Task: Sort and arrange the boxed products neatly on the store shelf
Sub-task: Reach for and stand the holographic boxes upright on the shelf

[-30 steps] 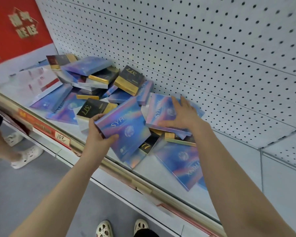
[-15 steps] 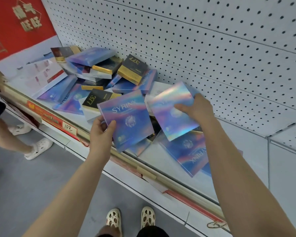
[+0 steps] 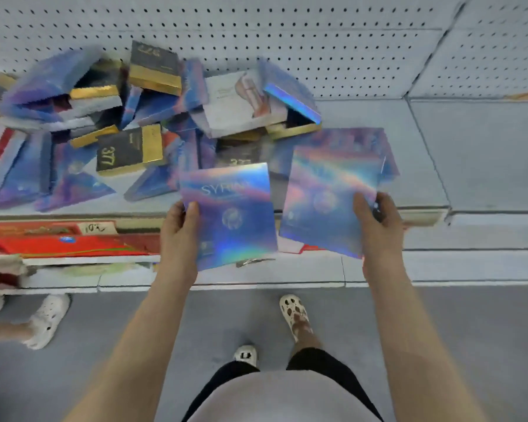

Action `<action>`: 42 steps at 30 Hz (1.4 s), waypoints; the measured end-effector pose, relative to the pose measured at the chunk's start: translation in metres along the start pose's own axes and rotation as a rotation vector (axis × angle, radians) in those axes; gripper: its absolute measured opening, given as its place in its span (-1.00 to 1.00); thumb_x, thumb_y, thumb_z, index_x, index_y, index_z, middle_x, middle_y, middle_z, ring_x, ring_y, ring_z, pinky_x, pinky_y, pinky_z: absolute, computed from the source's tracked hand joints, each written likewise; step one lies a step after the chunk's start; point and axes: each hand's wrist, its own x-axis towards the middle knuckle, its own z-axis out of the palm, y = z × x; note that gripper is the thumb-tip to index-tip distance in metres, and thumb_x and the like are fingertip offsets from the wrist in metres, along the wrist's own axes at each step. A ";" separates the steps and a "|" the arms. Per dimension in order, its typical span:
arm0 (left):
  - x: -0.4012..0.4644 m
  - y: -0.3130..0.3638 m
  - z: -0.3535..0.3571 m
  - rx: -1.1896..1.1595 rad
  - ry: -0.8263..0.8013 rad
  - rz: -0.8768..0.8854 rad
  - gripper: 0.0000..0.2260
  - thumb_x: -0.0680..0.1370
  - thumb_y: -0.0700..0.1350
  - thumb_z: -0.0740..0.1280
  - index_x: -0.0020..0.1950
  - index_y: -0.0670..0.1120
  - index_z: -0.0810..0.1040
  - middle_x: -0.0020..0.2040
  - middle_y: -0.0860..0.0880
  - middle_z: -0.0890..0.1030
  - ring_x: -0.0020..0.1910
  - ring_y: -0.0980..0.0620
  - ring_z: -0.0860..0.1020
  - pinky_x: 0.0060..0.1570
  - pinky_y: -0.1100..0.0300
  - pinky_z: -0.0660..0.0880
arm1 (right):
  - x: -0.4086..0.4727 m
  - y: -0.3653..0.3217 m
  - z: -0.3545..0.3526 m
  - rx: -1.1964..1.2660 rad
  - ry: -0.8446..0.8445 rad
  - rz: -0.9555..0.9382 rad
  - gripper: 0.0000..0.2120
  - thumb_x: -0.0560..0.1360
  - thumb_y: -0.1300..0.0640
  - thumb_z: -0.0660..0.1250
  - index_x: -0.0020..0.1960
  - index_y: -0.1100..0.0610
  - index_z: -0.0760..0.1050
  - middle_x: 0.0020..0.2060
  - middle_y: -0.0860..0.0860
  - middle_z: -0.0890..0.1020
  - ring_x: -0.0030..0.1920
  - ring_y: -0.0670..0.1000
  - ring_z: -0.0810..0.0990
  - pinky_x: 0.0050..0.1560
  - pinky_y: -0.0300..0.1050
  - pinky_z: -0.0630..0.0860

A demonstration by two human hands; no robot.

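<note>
Head view: my left hand (image 3: 180,222) and right hand (image 3: 375,220) each pinch a shiny blue box (image 3: 230,214) (image 3: 326,199) at the shelf (image 3: 421,166) front edge, mid-sort; next, probably stack them together on the bare shelf right of the pile (image 3: 128,123).

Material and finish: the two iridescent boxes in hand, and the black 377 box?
Iridescent SYRINX box in left hand and its twin in right hand: likely holographic-foil card, rainbow sheen. Black 377 box: probably matte card with a shiny gold foil band.

SYRINX boxes (image 3: 232,214): glossy holographic foil | 377 box (image 3: 128,152): matt black, gold foil
</note>
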 end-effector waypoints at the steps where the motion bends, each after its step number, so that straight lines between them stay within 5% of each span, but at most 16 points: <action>1: -0.004 -0.003 -0.002 0.010 -0.054 -0.009 -0.87 0.66 -0.15 0.21 -0.05 -0.07 0.51 -0.12 -0.02 0.56 -0.16 0.09 0.47 -0.13 0.19 0.43 | -0.016 0.007 -0.009 0.025 0.045 0.008 -0.89 0.45 -0.02 0.36 -0.10 0.00 0.52 -0.23 0.01 0.51 -0.18 -0.03 0.42 -0.14 -0.08 0.33; 8: -0.045 -0.016 0.036 0.055 -0.308 -0.068 -0.90 0.64 -0.16 0.23 -0.02 -0.06 0.52 -0.12 0.01 0.57 -0.14 0.06 0.47 -0.11 0.12 0.42 | -0.089 0.032 -0.092 0.209 0.258 0.091 -0.94 0.60 0.18 0.29 0.00 0.05 0.52 -0.12 -0.02 0.64 -0.07 0.01 0.55 0.02 0.02 0.42; 12: -0.074 -0.023 0.087 0.090 -0.433 -0.117 -0.91 0.63 -0.11 0.27 0.01 -0.03 0.57 0.00 -0.02 0.62 -0.01 -0.02 0.53 0.10 -0.11 0.49 | -0.107 0.036 -0.147 0.280 0.388 0.120 -0.89 0.59 0.18 0.29 -0.02 0.00 0.54 -0.09 -0.05 0.67 -0.06 0.03 0.61 0.03 0.08 0.46; 19: -0.152 -0.039 0.214 0.100 -0.655 -0.166 -0.89 0.59 -0.05 0.30 -0.06 0.02 0.61 -0.05 0.02 0.67 -0.06 -0.01 0.61 0.15 -0.19 0.52 | -0.106 0.048 -0.280 0.319 0.578 0.103 -0.92 0.61 0.22 0.27 0.03 0.08 0.52 -0.20 -0.14 0.69 -0.20 -0.12 0.65 -0.10 -0.10 0.56; 26: -0.253 -0.066 0.374 0.099 -0.751 -0.181 -0.88 0.64 -0.12 0.25 0.11 -0.13 0.51 -0.06 -0.03 0.62 -0.13 0.03 0.59 0.06 -0.07 0.51 | -0.081 0.046 -0.448 0.214 0.704 0.068 -0.86 0.61 0.23 0.28 -0.10 0.05 0.47 -0.31 -0.22 0.64 -0.30 -0.23 0.59 -0.29 -0.35 0.50; 30: -0.287 -0.076 0.452 0.134 -0.809 -0.134 -0.89 0.65 -0.10 0.24 0.03 -0.11 0.51 -0.08 -0.02 0.62 -0.17 0.07 0.58 -0.08 0.11 0.52 | -0.057 0.045 -0.524 0.210 0.755 0.072 -0.91 0.60 0.20 0.29 -0.05 0.05 0.47 -0.19 -0.09 0.63 -0.22 -0.16 0.59 -0.19 -0.28 0.52; 35: -0.305 -0.088 0.554 0.159 -0.881 -0.112 -0.90 0.63 -0.08 0.25 -0.04 -0.06 0.50 -0.03 -0.10 0.59 -0.09 -0.04 0.53 -0.03 0.00 0.48 | -0.001 0.043 -0.598 0.224 0.789 0.042 -0.97 0.61 0.21 0.28 0.03 0.11 0.47 -0.16 -0.08 0.63 -0.22 -0.19 0.60 -0.20 -0.32 0.52; 42: -0.311 -0.092 0.713 0.138 -0.941 -0.061 -0.90 0.63 -0.10 0.25 -0.03 -0.09 0.51 -0.21 0.10 0.62 -0.29 0.17 0.58 -0.31 0.27 0.52 | 0.104 0.018 -0.695 0.271 0.819 0.057 -0.90 0.62 0.18 0.28 0.13 0.12 0.47 -0.03 0.00 0.65 -0.04 0.00 0.62 0.12 0.15 0.55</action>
